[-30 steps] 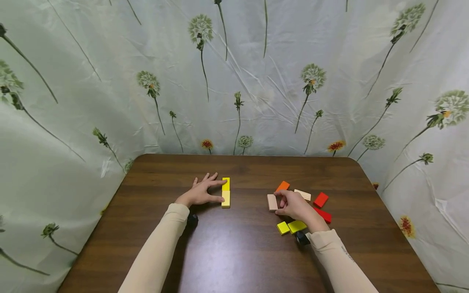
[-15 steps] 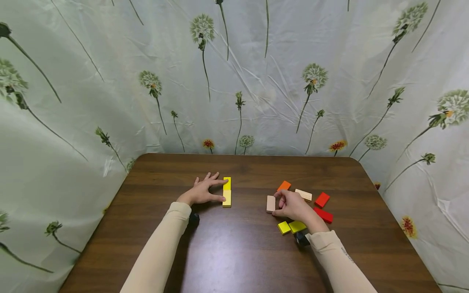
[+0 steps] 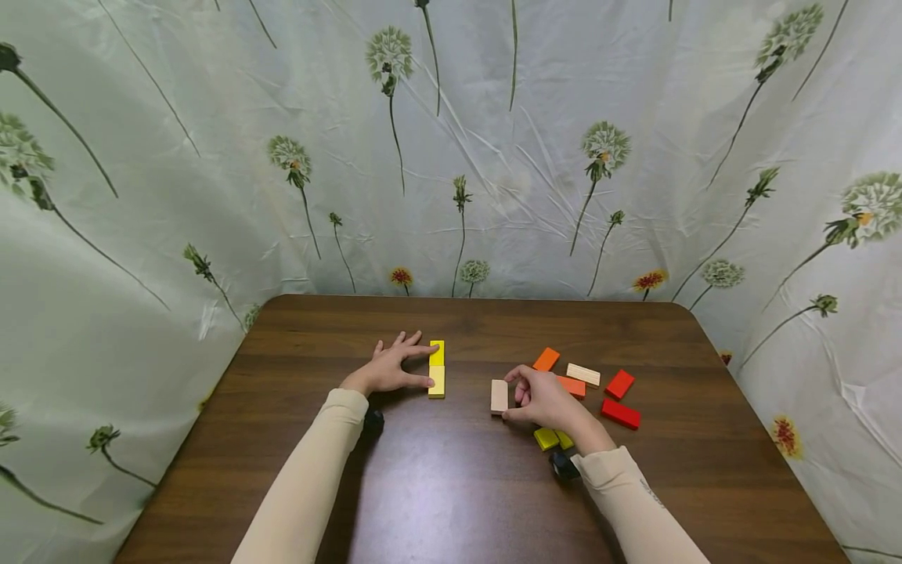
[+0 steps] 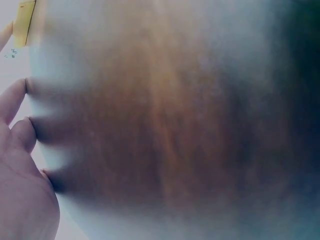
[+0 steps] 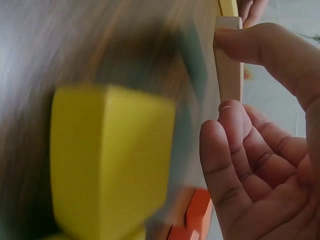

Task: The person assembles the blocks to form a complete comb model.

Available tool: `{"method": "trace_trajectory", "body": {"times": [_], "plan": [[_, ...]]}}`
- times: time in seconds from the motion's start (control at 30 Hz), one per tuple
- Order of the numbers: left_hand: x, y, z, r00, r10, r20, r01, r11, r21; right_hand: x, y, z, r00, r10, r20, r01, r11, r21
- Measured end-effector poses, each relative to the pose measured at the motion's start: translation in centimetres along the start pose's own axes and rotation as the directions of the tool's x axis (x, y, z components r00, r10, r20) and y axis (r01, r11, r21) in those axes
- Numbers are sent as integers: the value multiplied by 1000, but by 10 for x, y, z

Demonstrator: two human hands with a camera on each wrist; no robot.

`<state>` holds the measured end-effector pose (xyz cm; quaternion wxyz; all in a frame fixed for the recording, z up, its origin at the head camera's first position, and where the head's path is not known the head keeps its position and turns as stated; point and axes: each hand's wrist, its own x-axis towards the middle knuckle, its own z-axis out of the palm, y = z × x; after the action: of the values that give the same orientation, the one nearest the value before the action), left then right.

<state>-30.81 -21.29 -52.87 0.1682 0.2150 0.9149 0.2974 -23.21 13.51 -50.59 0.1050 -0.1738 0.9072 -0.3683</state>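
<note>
Two flat blocks lie end to end left of the table's middle, a bright yellow block [image 3: 437,356] at the back and a paler yellow block [image 3: 438,384] in front. At their left side is my left hand [image 3: 387,370], fingers spread, its index finger reaching the back block and its thumb touching the front one. My right hand [image 3: 548,401] pinches a pale wooden block [image 3: 499,397] by its ends between thumb and index finger, to the right of the yellow pair. The right wrist view shows the thumb against this same wooden block [image 5: 230,75], with the other fingers curled.
Around the right hand lie orange blocks [image 3: 546,359], a striped wooden block [image 3: 583,375], two red blocks [image 3: 621,414] and two yellow blocks [image 3: 546,439] partly hidden under the wrist. All rest on a dark wooden table [image 3: 451,486] before a flowered cloth [image 3: 521,196].
My right hand has slid left with the wooden block, nearer to the yellow pair. A second orange block behind the hand has come into view. My left hand has kept its place.
</note>
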Motion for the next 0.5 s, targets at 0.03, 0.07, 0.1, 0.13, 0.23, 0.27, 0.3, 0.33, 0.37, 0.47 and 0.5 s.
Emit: {"method": "trace_trajectory", "body": {"times": [0.03,0.07,0.1,0.13,0.23,0.27,0.3,0.33,0.37,0.47,0.5], "plan": [[0,0,0,1000,0,-1,0,1000,-2,1,-2,2,1000,-8,5,8,1000,1],[0,0,0,1000,0,-2,0,1000,-2,1,-4,4,1000,-14,11,14,1000,6],[0,0,0,1000,0,-1,0,1000,-2,2,-7,5,1000,-20,16,20,1000,9],[0,-1,0,1000,0,-1,0,1000,-2,3,-9,8,1000,-22,21,21,1000,15],[0,-1,1,1000,-3,-3,3,1000,1,6,-17,15,999,-20,37,18,999,32],[0,-1,1,1000,-5,-3,5,1000,4,7,-20,17,999,-18,41,17,999,40],[-1,-1,0,1000,-8,-3,8,1000,5,8,-23,20,999,-17,45,15,999,45],[-1,-1,0,1000,-10,-5,10,1000,5,9,-25,22,999,-13,48,11,999,53],[0,-1,0,1000,-12,-5,12,1000,6,11,-27,25,999,-12,50,9,998,60],[-1,1,-1,1000,-16,-3,16,1000,5,15,-34,33,999,-15,51,11,997,79],[-1,1,-1,1000,-17,-2,17,1000,3,16,-35,36,998,-18,52,13,996,84]]}}
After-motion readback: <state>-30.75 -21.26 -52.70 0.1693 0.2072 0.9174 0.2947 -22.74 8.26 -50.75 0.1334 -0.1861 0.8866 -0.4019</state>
